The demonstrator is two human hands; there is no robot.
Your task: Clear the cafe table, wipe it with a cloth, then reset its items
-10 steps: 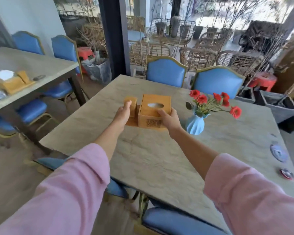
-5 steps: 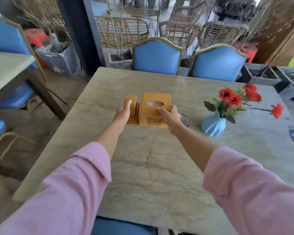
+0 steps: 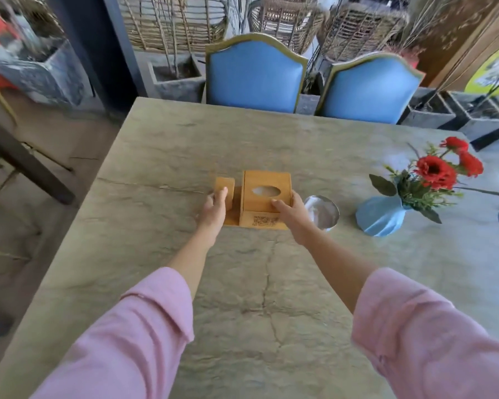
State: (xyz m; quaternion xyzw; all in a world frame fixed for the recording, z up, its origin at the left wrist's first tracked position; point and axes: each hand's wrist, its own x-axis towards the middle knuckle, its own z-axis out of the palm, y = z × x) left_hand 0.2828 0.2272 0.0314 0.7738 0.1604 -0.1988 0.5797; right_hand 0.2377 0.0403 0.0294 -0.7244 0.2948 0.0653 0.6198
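while both your arms reach out over the stone table [image 3: 185, 283], your hands are closed on the wooden tissue box set [image 3: 264, 198], one at each end. your left hand [image 3: 213, 210] wraps the small upright block at the set's left end, thumb up along its near face and fingers curled behind it. your right hand [image 3: 291, 210] clamps the right near corner of the tissue box itself, thumb lying on the lid just beside the oval opening, the rest of the fingers down its right side. the set sits about mid-table, toward the far half; you cannot tell from this view whether its base is touching the tabletop or held just above it. a qr code shows on the box's near face, between your two hands.

just to the right of your right hand, a round shiny metal dish [image 3: 323, 213] lies on the table, partly hidden by your wrist. further right stands a light blue vase [image 3: 379, 217] with red flowers [image 3: 435, 171] and green leaves, well apart from the box. at the right edge of the view a pale round object is cut off. your pink sleeves [image 3: 144, 335] are pushed up on the forearms. two blue chairs [image 3: 255, 76] stand at the table's far edge.
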